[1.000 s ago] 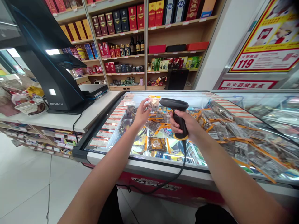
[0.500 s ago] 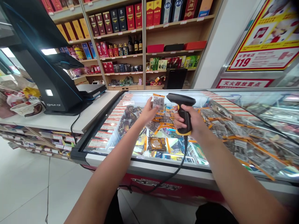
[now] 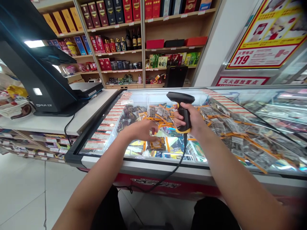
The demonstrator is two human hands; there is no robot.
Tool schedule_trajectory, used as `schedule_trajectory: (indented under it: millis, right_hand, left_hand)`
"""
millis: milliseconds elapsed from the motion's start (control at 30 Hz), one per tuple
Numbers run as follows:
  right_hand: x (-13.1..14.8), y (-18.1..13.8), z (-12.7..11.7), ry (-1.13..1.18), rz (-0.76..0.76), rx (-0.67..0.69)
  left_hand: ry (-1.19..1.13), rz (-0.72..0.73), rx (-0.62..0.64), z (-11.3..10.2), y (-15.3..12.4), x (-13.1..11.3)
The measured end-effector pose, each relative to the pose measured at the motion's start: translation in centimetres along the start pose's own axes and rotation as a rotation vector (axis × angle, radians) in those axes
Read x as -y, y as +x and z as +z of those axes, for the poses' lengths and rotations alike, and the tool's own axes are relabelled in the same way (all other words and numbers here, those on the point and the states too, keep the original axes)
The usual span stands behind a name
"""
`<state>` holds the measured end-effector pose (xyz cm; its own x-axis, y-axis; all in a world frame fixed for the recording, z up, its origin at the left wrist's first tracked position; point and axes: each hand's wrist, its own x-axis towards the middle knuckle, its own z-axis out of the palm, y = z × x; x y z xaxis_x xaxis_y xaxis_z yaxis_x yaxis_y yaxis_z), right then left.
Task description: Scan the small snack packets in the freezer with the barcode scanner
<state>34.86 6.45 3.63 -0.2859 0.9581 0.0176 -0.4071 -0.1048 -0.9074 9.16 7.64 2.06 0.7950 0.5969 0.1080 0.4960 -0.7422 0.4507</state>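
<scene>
Item 1: your L hand, palm down over the freezer glass, thumb & fingers parted, no pkt seen in grip; fingertips at the orange-edged snack pkt, contact can't be told.
Item 2: said snack pkt, qty 1, lying nr the freezer's front edge, orange print showing, partly hidden by your L hand.
Item 3: your R hand, wrapped round the handle of a blk/yellow barcode scanner, held upright above the glass, head to L; blk cable drops over the front rim.
Item 4: chest freezer, glass-top, w/ heaped pkts to R.
Item 5: blk scale unit, on wht counter, far L.
</scene>
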Motion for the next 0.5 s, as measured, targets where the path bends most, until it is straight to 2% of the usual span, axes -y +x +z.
schedule_trajectory:
  millis: [133,267,400,500]
  right_hand:
    - [0.1,-0.1,0.1,-0.006,0.001,-0.002]
    - [0.0,-0.2,0.3,-0.017,0.001,0.01]
    - [0.4,-0.2,0.3,-0.015,-0.016,0.022]
    - [0.8,-0.3,0.2,0.023,-0.049,0.042]
  left_hand:
    - [0.118,0.002,0.07,1.2,0.3,-0.9]
    - [0.067,0.056,0.069,1.8,0.3,-1.9]
    - [-0.196,0.068,-0.063,1.1,0.6,-1.5]
    - [-0.595,-0.05,-0.255,0.5,1.2,0.0]
